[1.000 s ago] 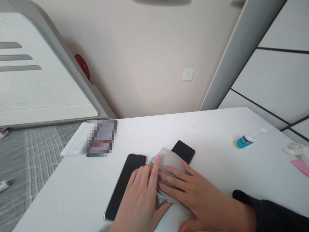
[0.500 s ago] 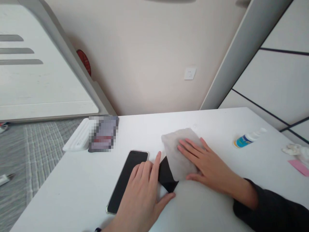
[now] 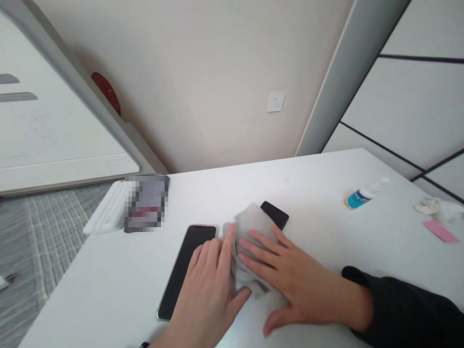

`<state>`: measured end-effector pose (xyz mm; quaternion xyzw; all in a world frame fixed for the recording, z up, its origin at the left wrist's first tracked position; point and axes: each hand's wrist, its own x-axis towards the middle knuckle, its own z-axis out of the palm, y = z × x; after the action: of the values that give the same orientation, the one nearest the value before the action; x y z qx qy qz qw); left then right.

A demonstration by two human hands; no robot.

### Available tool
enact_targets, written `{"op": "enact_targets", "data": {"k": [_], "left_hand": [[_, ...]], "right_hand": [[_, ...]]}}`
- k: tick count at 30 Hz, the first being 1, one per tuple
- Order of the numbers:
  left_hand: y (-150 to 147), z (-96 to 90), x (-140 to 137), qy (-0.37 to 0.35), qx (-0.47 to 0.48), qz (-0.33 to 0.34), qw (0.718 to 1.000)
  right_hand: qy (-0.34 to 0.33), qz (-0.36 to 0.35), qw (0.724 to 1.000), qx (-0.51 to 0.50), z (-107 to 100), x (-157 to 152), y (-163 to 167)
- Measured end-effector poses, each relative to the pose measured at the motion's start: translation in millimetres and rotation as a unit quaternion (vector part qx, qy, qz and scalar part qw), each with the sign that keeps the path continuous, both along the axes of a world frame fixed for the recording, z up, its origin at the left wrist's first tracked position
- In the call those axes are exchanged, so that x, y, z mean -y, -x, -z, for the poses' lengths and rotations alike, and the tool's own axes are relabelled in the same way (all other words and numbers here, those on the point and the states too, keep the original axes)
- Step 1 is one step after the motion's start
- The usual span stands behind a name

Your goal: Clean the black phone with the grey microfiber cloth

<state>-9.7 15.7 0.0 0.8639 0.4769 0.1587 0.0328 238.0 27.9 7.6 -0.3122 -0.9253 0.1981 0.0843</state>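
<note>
A grey cloth [image 3: 255, 220] lies bunched over a flat black device, whose upper corner [image 3: 275, 215] sticks out at the top right. My right hand [image 3: 286, 270] presses flat on the cloth with its fingers spread. At the cloth's left edge is my left hand [image 3: 208, 280], with the index finger stretched out and the thumb held apart. The cloth hides the lower part of the device, so I cannot see whether the left hand touches it. A black-screened phone [image 3: 186, 258] in a clear case lies partly behind my left hand.
Everything stands on a white table [image 3: 97, 280]. At its left edge are a white case [image 3: 108, 210] and a blurred dark packet [image 3: 147, 203]. To the right lie a white spray bottle [image 3: 362, 195] with a blue label, crumpled tissue [image 3: 435, 208] and a pink slip [image 3: 440, 232].
My right hand has slid the cloth down and left towards my left hand, crumpling it. The device's upper corner now shows, while its lower left corner is covered. The view has shifted slightly.
</note>
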Motion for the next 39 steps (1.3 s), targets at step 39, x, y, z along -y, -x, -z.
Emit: {"op": "enact_targets", "data": {"k": [39], "left_hand": [[-1.2,-4.2,3.4,0.044,0.002,-0.012,0.999]], "right_hand": [[-0.063,0.041,0.997,0.023,6.3,-8.8,-12.7]]}}
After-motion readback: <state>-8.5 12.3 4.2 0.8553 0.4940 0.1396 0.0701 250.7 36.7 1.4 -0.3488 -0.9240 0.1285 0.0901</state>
